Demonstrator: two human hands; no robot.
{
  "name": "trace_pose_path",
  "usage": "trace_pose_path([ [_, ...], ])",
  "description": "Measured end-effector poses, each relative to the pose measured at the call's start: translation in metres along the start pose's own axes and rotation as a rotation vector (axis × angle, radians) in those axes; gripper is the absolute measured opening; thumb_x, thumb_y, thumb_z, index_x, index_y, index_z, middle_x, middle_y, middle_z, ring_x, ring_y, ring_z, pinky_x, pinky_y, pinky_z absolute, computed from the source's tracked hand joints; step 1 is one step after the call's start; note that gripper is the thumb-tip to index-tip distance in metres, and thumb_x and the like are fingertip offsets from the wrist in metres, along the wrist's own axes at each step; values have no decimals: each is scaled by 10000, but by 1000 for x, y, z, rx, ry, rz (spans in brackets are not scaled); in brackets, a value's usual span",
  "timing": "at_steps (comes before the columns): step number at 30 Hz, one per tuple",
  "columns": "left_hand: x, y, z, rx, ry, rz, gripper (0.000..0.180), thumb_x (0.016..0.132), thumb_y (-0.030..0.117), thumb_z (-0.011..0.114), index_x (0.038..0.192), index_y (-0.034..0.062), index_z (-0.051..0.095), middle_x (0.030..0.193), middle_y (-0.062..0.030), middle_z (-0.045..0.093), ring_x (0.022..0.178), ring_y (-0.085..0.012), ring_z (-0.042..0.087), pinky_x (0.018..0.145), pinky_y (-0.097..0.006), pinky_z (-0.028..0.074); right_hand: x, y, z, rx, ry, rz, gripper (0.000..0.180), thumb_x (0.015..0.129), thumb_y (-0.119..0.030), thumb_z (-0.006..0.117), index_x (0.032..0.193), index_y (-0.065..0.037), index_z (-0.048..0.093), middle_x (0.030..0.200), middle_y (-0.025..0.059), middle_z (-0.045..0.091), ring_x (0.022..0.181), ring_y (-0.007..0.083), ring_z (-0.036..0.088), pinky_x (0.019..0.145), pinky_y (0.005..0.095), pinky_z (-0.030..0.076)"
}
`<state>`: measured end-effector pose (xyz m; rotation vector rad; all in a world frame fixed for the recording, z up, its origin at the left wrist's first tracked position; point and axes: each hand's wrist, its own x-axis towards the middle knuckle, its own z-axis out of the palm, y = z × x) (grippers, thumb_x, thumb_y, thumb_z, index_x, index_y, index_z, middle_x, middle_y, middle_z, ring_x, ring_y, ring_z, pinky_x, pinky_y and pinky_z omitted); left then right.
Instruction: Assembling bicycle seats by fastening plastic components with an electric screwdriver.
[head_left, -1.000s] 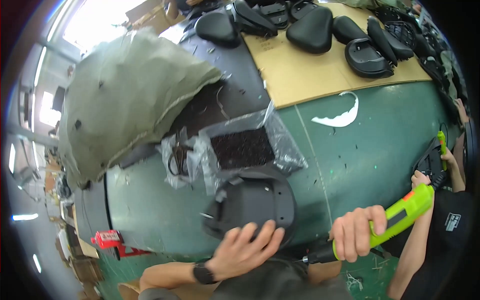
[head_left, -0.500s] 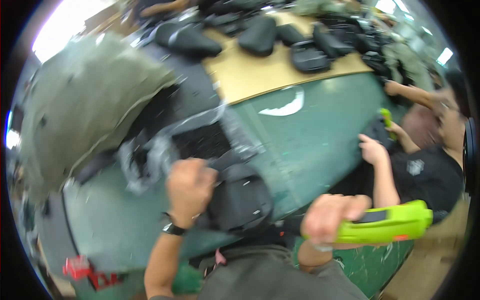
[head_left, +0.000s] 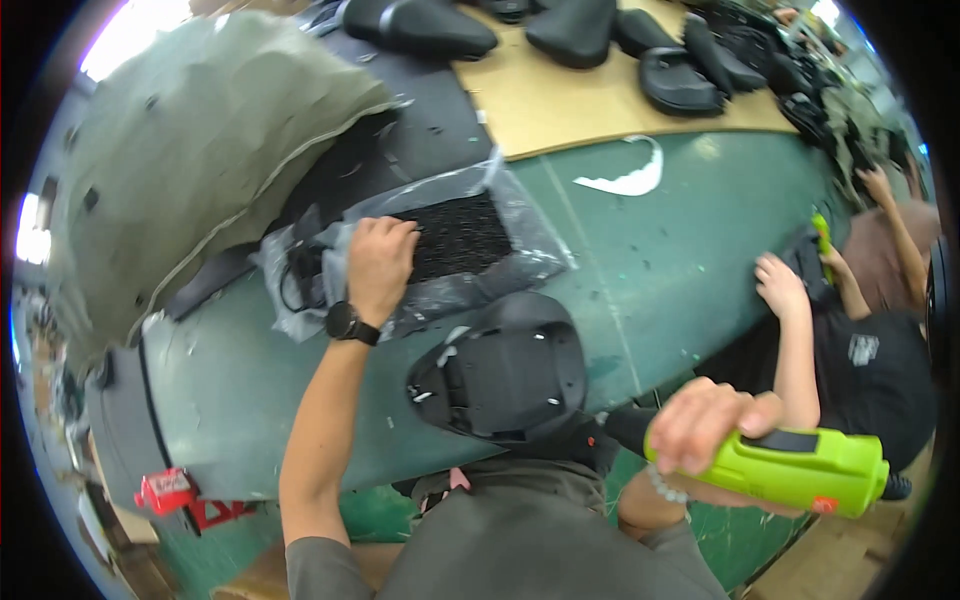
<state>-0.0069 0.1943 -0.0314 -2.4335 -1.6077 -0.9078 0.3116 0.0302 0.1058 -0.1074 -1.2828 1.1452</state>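
Note:
My left hand (head_left: 378,262) reaches forward and rests, fingers curled, on a clear plastic bag (head_left: 500,235) holding a pile of small black parts (head_left: 460,235). A black watch sits on that wrist. My right hand (head_left: 705,425) is shut on a bright green power tool (head_left: 800,468), held low at the table's near edge. Between my arms a black moulded seat base (head_left: 505,370) lies underside up on the green table (head_left: 660,250).
A large olive fabric cover (head_left: 190,150) is heaped at the left. Several black seats (head_left: 580,30) lie on a tan board at the back. A white scrap (head_left: 625,180) lies mid-table. Another person at the right works with a green tool (head_left: 820,235). A red object (head_left: 165,490) sits lower left.
My left hand left the seat base and moved forward onto the plastic bag of black parts. My right hand kept the green tool, now held lower and further right.

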Motion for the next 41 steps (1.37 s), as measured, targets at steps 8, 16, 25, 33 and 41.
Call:
trace_pose_path([
  [8,-41,17,-28,-342,-10,-359,219,811,239,714,756,32,669,698,-77,631,642,-253,575,598,-367,451,11,24,19,-43,64,25,564,898,-524,534,1145,-21,468,664,104,600,510,235,590,483,337,509],
  [16,-36,40,-47,-508,-66,-379,273,809,244,720,699,29,594,762,-89,650,711,-265,604,634,-377,464,10,29,20,-2,84,105,720,806,-616,603,1176,-15,459,684,118,606,528,249,607,484,351,511],
  [25,-104,106,-59,-620,-153,-239,254,739,142,765,713,25,541,1180,-171,581,1035,-358,527,868,-424,446,12,66,12,-504,299,930,737,712,-460,756,1193,33,493,970,141,605,572,143,577,505,253,460],
  [33,-100,112,-47,-578,-15,-242,300,699,96,777,674,39,484,946,-130,583,831,-305,535,660,-389,461,18,99,15,-656,82,1071,593,709,-86,797,1230,13,531,1083,44,609,977,118,549,867,271,442],
  [41,-98,112,-43,-425,-43,-228,255,743,137,746,711,31,516,905,-126,575,783,-295,538,663,-376,474,17,104,10,-659,59,1155,731,733,-70,783,1369,-12,425,1228,121,591,1102,171,565,926,281,449],
])
